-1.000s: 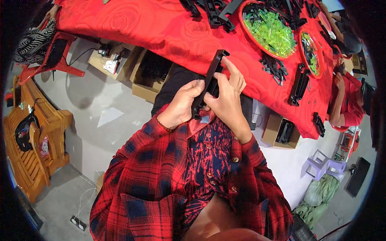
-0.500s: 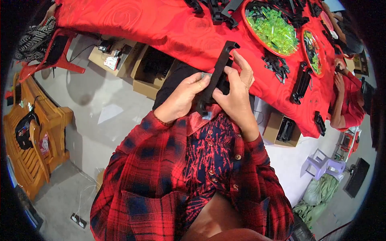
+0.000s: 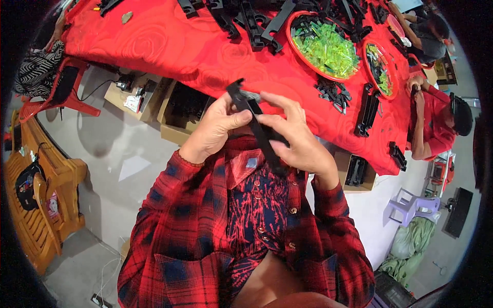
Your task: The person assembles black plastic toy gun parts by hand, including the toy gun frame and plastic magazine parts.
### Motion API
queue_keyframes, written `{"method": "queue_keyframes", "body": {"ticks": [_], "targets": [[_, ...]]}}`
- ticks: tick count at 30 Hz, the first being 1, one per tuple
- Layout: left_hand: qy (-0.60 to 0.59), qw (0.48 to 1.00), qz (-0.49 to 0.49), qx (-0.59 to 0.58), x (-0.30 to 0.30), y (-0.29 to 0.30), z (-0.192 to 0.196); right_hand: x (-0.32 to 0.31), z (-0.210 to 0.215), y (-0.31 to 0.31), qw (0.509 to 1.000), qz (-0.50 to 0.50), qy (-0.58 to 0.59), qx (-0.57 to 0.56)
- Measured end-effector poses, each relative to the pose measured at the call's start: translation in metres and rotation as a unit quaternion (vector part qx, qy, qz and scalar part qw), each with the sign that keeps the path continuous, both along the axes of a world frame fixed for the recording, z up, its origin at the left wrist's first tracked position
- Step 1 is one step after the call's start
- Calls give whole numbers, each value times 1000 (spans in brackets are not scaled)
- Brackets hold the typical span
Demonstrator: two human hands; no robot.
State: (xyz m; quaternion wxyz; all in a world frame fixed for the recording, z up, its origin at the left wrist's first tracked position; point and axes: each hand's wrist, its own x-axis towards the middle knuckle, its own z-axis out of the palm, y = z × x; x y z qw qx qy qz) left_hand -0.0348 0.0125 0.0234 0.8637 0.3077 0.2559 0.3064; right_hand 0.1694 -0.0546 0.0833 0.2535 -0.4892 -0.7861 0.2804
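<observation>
Over my lap, just short of the table edge, a long black plastic part (image 3: 263, 134) slants from upper left to lower right. Its top end has a notched, hooked shape. My left hand (image 3: 215, 126) is closed on its upper part, the thumb pressed across its face. My right hand (image 3: 300, 134) is on the other side, its thumb and fingers against the part's side. A greyish piece (image 3: 250, 95) shows behind the part's upper end, by my right fingertips; its kind I cannot make out.
On the red-clothed table (image 3: 149, 46) stand a basin of yellow-green clear pieces (image 3: 328, 51) and a smaller red basin (image 3: 379, 69). Black parts (image 3: 251, 25) lie behind. Cardboard boxes (image 3: 177, 131) sit underneath. A co-worker in red (image 3: 434, 128) sits at right.
The black part has turned from leaning right to leaning left at its top. My left hand has moved up along it, and my right hand has shifted lower. The view has shifted slightly.
</observation>
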Motion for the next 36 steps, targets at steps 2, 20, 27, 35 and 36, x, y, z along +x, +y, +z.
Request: {"method": "queue_keyframes", "body": {"ticks": [2, 20, 27, 35, 36], "targets": [[-23, 995, 93, 23, 0, -1, -1, 3, -6, 2, 997, -60, 34, 39], [-149, 973, 166, 64, 8, -7, 0, -1, -17, 3, 937, -228, -97, 246], [-66, 979, 123, 146, 4, -6, 0, 3, -9, 5, 927, -228, -99, 281], [-37, 981, 114, 151, 3, -11, 9, 7, -14, 7, 924, -231, -78, 296], [-37, 981, 115, 151, 2, -11, 7, 7, -14, 7, 921, -235, -74, 300]]}}
